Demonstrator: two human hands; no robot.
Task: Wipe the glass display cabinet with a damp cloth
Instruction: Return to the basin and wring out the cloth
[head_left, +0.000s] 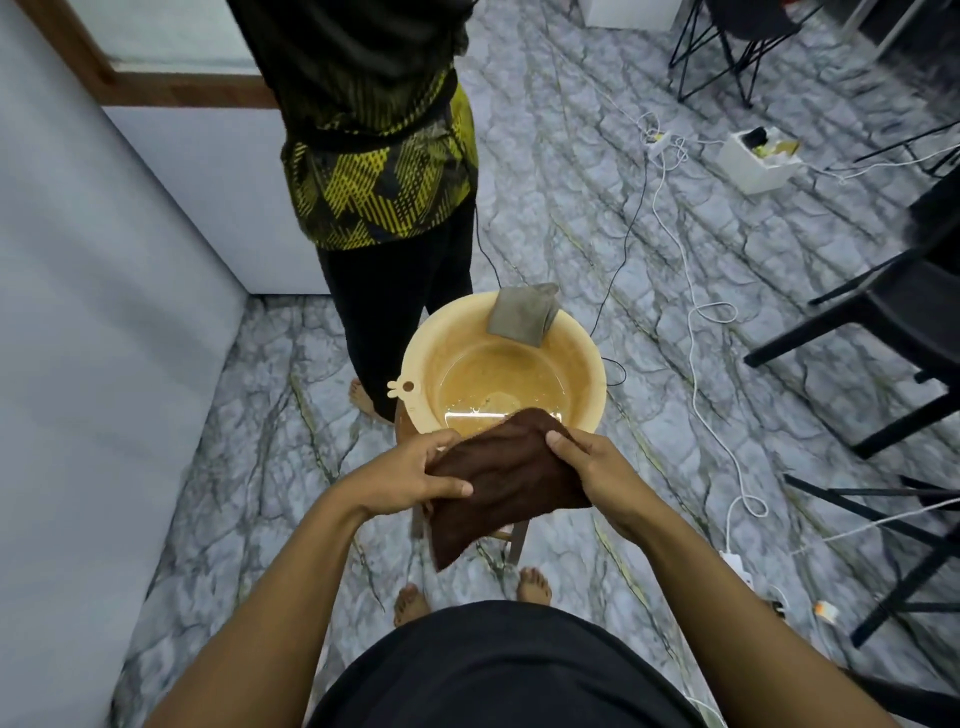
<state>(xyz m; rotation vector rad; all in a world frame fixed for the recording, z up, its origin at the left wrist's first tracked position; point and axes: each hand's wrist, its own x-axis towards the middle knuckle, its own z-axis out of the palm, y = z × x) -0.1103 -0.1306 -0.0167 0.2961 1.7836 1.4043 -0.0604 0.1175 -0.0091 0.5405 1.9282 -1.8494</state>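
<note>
I hold a dark brown cloth (506, 480) in both hands, just in front of a beige plastic basin (589, 364). My left hand (410, 475) grips its left edge and my right hand (592, 467) grips its right edge. The cloth is folded and hangs down below my hands. The basin holds a little water and stands on a small wooden stool (514, 538). A grey cloth (522, 314) lies draped over the basin's far rim. The cabinet with its wood-framed glass (171, 52) is at the upper left.
Another person (384, 171) in a yellow-and-black top stands just behind the basin, facing the cabinet. White cables and power strips (737, 564) trail across the marble-pattern floor on the right. Black chairs (893, 322) stand at the right edge, and a white box (756, 161) sits further back.
</note>
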